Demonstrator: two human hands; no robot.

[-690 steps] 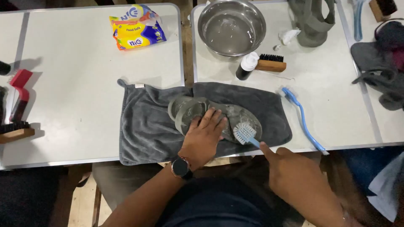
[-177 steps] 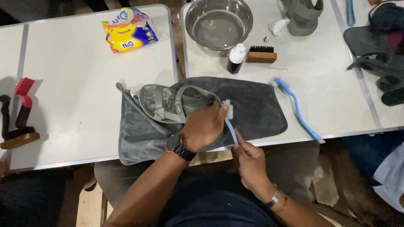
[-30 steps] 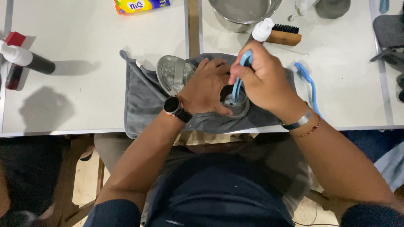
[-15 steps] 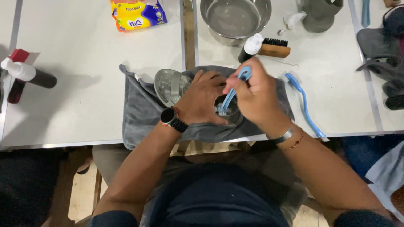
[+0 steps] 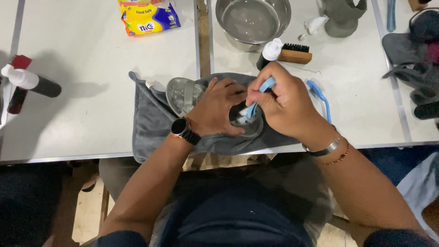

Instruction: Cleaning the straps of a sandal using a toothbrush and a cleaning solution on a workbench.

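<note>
A grey sandal [image 5: 184, 94] lies on a grey towel [image 5: 148, 121] at the table's near edge. My left hand [image 5: 215, 107], with a dark watch on the wrist, presses down on the sandal's middle and holds it. My right hand [image 5: 286, 103] grips a small blue brush [image 5: 256, 101]. The brush head is down on the sandal's heel end, between my two hands. Most of the sandal's strap and heel is hidden under my hands.
A metal bowl [image 5: 253, 20] with water stands behind the towel, next to a wooden brush [image 5: 295, 54] and a dark bottle with white cap [image 5: 269, 52]. A blue long-handled brush [image 5: 320, 97] lies right. A yellow packet [image 5: 148, 18], bottles [image 5: 29, 82] far left, dark shoes [image 5: 418, 68] right.
Over the last second my right hand has shifted the blue brush slightly along the sandal's heel. My left hand stays on the sandal. The view has shifted a little.
</note>
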